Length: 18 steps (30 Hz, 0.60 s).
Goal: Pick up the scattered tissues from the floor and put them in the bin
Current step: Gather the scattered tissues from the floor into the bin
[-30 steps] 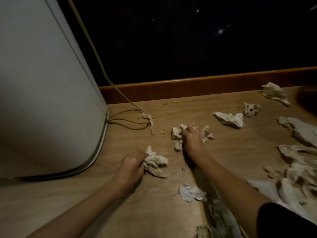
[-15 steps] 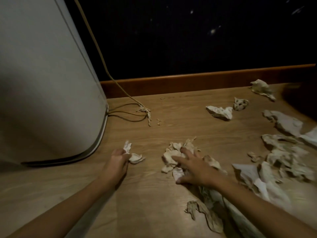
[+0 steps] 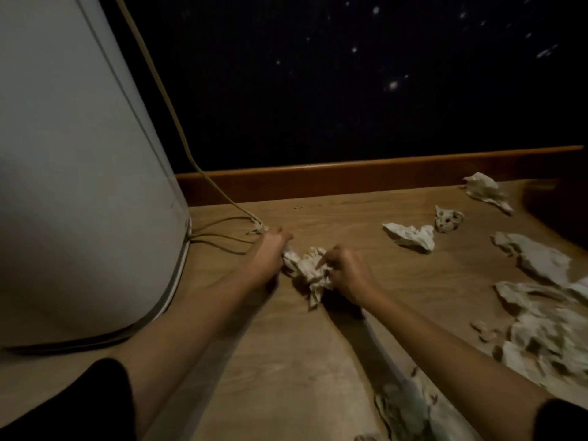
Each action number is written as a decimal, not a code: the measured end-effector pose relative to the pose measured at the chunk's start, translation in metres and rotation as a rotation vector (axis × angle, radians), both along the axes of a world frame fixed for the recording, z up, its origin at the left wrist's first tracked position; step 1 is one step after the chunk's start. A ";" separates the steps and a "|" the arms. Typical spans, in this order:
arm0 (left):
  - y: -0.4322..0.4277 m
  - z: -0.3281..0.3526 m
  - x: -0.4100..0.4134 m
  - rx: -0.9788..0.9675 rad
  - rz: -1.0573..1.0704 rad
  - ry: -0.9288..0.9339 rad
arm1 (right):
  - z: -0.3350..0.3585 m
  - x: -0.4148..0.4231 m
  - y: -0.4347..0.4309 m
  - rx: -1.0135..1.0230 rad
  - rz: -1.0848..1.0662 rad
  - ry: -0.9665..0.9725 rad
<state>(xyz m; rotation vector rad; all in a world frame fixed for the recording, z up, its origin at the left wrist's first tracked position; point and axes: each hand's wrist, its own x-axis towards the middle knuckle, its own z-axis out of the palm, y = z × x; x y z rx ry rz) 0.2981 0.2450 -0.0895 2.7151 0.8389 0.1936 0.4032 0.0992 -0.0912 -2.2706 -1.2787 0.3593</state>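
A bunch of crumpled white tissues (image 3: 308, 271) lies on the wooden floor (image 3: 286, 361) between my two hands. My left hand (image 3: 269, 251) grips its left end and my right hand (image 3: 345, 270) is closed on its right side. More loose tissues lie to the right: one crumpled piece (image 3: 410, 237), a small spotted one (image 3: 448, 219), one near the skirting (image 3: 483, 187), and a big heap (image 3: 547, 319) at the right edge. Another tissue (image 3: 404, 405) lies under my right forearm. No bin is recognisable in view.
A large white rounded appliance (image 3: 79, 170) fills the left side. Its beige cable (image 3: 178, 128) runs down the wall and loops on the floor just behind my left hand. A brown skirting board (image 3: 350, 178) and a dark wall close off the back.
Both hands have come together, pushing the left tissue and the middle pile into one bunch. My right hand went from spread flat to closed on the tissues. The view shifted forward.
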 end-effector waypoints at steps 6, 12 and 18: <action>0.042 -0.045 0.024 -0.008 0.032 0.125 | -0.003 0.024 0.075 0.046 -0.097 -0.005; 0.036 -0.055 -0.001 0.070 0.055 -0.002 | -0.057 -0.003 0.093 0.048 0.032 0.010; 0.001 -0.038 -0.053 0.098 -0.039 -0.194 | -0.050 0.003 0.061 0.086 0.072 0.058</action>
